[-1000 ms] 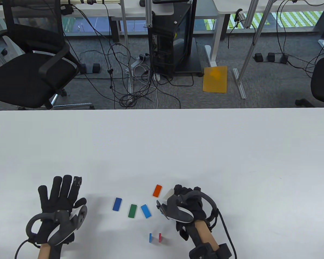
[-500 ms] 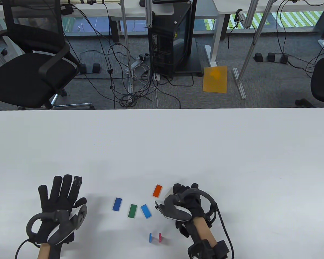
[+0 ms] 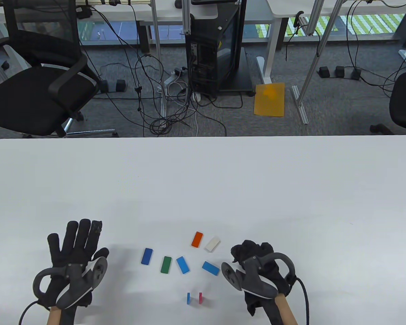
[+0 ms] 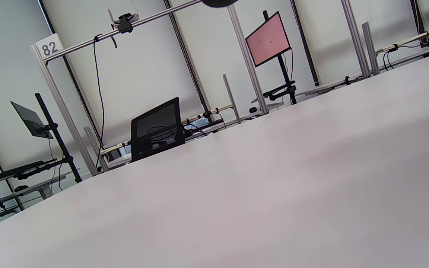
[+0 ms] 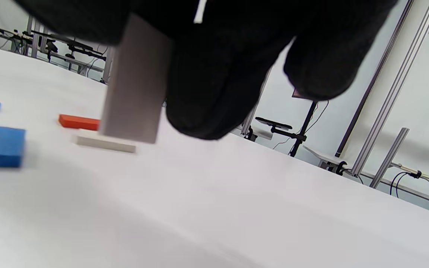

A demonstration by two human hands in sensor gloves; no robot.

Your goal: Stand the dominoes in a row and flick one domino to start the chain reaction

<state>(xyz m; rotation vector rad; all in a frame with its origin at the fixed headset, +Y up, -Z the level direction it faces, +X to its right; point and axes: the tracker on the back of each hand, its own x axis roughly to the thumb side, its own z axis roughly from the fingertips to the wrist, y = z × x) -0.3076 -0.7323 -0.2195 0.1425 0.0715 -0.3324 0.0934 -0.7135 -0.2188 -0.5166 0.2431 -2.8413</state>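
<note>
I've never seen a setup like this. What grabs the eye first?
Two black-gloved hands with trackers strapped on: the left hand lies flat on the white table, while the right hand pinches a pale domino just above it. Between them, coloured dominoes lie flat, among them an orange one and a green one, and two tiny ones, blue and red, already stand at the near edge.

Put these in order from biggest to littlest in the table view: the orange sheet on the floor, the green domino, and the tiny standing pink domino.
1. Orange sheet, biggest even though farthest away.
2. Green domino, lying flat.
3. Pink domino, standing, so mostly its thin edge shows.
</note>
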